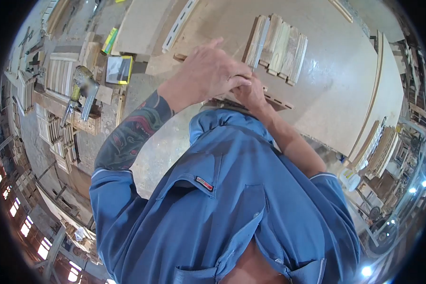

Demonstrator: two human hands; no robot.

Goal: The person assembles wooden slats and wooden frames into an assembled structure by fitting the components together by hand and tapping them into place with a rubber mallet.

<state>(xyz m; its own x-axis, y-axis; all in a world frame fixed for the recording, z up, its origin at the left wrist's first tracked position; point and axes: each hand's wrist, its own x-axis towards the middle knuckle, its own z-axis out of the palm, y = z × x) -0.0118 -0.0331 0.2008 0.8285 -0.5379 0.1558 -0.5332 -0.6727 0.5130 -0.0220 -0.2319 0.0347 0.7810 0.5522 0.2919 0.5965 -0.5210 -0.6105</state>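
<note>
In the head view, the two hands of the person in the blue shirt (pixel 222 189) meet in front of the body, at the near side of a wide tan table (pixel 336 99). The left hand (pixel 212 71) is above, its back to the camera; one finger is stretched forward, while other fingers bend down towards the right hand (pixel 252 93). The right hand is partly covered by the left one, with its fingers curled — whether either hand pinches something small, I cannot tell. Just beside the right wrist lies a brown slotted strip (pixel 280 101), near the table edge. A little beyond the hands, the wooden slats (pixel 283 49) lie side by side on the table. Further to the left there is a white slotted strip (pixel 180 26), then a box with yellow edges (pixel 119 69) — and beyond it a power tool (pixel 84 85) near the stacked wooden pieces (pixel 60 75).
</note>
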